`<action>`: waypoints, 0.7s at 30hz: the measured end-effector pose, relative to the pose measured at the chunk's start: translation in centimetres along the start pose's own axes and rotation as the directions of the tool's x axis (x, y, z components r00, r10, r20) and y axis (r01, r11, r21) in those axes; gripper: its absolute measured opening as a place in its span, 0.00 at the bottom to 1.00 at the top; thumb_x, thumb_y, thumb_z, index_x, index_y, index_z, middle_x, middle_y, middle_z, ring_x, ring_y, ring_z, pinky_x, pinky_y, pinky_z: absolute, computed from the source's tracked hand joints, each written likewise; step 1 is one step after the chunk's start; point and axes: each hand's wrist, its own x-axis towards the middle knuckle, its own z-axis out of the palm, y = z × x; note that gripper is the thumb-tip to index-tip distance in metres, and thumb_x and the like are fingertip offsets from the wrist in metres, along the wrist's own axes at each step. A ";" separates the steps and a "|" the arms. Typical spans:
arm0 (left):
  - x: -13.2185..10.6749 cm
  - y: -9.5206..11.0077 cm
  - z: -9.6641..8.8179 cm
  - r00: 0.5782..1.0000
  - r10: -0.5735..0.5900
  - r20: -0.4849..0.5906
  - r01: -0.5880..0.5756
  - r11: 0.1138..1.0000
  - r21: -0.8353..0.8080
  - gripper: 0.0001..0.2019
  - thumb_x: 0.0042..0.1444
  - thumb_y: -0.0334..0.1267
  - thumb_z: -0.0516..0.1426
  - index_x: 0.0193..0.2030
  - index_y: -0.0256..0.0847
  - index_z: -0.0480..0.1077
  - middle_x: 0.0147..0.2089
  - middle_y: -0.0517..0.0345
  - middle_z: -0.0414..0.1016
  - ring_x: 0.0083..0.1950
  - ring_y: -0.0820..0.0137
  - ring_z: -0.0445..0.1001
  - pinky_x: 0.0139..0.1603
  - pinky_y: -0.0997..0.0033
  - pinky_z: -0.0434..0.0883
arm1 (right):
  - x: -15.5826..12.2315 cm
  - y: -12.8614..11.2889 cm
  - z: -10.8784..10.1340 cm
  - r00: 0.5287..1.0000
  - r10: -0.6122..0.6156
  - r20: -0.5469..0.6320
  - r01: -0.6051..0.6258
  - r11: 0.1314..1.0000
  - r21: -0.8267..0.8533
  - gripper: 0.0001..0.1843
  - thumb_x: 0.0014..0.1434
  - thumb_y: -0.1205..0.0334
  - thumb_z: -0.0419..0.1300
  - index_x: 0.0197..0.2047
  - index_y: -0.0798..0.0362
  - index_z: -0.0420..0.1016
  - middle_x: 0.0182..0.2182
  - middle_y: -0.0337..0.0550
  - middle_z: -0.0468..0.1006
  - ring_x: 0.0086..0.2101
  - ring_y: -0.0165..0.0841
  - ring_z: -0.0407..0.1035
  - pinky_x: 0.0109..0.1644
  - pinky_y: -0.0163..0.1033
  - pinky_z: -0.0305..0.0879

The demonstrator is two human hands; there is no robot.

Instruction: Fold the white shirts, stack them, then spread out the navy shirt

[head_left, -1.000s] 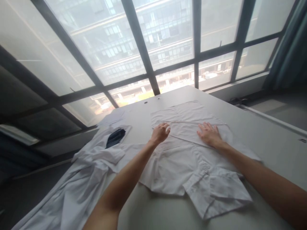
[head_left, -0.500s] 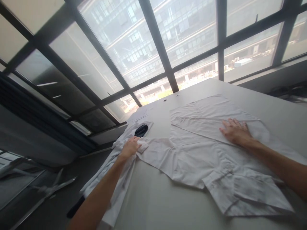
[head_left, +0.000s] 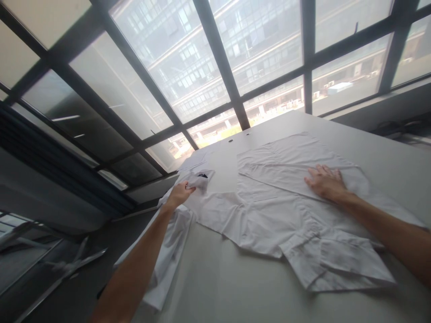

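A white shirt (head_left: 262, 220) lies spread over the table, one side folded across it in a long crease. My left hand (head_left: 180, 195) pinches the shirt's far-left end and holds it slightly raised. That raised cloth hides most of a small dark item (head_left: 202, 175) behind it. On the right, my right hand (head_left: 326, 183) rests flat on the folded layer with its fingers spread. A wrinkled, sleeve-like piece (head_left: 346, 262) of the shirt points toward me at the lower right.
More white cloth (head_left: 168, 269) hangs over the left edge of the white table (head_left: 205, 278). Large dark-framed windows (head_left: 235, 96) rise behind the table. At the lower left, a metal frame (head_left: 70, 269) stands on the floor beside a dark curtain (head_left: 60, 157).
My left hand has moved slightly up and left, lifting the shirt's end over the dark item, which was more exposed before. My right hand stays flat on the shirt.
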 end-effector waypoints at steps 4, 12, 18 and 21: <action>0.5 5.5 -1.9 0.992 -0.011 -0.126 -0.013 0.982 -0.191 0.17 0.61 0.52 0.54 0.38 0.38 0.73 0.31 0.58 0.74 0.31 0.68 0.71 0.29 0.73 0.62 | 0.3 -0.5 -0.1 0.990 -0.064 -0.125 0.076 0.993 0.094 0.25 0.66 0.57 0.56 0.63 0.60 0.72 0.66 0.68 0.65 0.67 0.60 0.55 0.68 0.69 0.45; -2.7 22.3 4.6 0.967 0.255 -0.021 -0.239 0.873 -0.425 0.11 0.58 0.41 0.60 0.42 0.38 0.77 0.36 0.54 0.81 0.35 0.67 0.76 0.34 0.73 0.64 | 0.4 -1.7 -0.6 0.847 -0.451 -0.281 0.520 0.813 0.263 0.17 0.62 0.65 0.57 0.51 0.55 0.80 0.53 0.56 0.79 0.55 0.46 0.72 0.63 0.52 0.66; -7.0 26.5 11.0 0.907 0.360 0.220 -0.272 0.897 -0.348 0.08 0.57 0.41 0.61 0.42 0.43 0.76 0.35 0.56 0.80 0.35 0.65 0.77 0.33 0.72 0.63 | -0.3 -2.9 -1.9 0.804 -0.532 -0.265 0.595 0.722 0.354 0.14 0.64 0.66 0.56 0.48 0.52 0.81 0.46 0.49 0.82 0.47 0.40 0.75 0.54 0.44 0.70; -7.6 26.1 11.8 0.897 0.379 0.225 -0.287 0.890 -0.354 0.11 0.56 0.40 0.61 0.46 0.45 0.75 0.36 0.58 0.80 0.35 0.65 0.76 0.34 0.72 0.64 | -0.7 -3.8 -2.7 0.821 -0.537 -0.192 0.566 0.730 0.383 0.14 0.66 0.64 0.54 0.46 0.52 0.81 0.40 0.47 0.82 0.37 0.36 0.75 0.43 0.38 0.68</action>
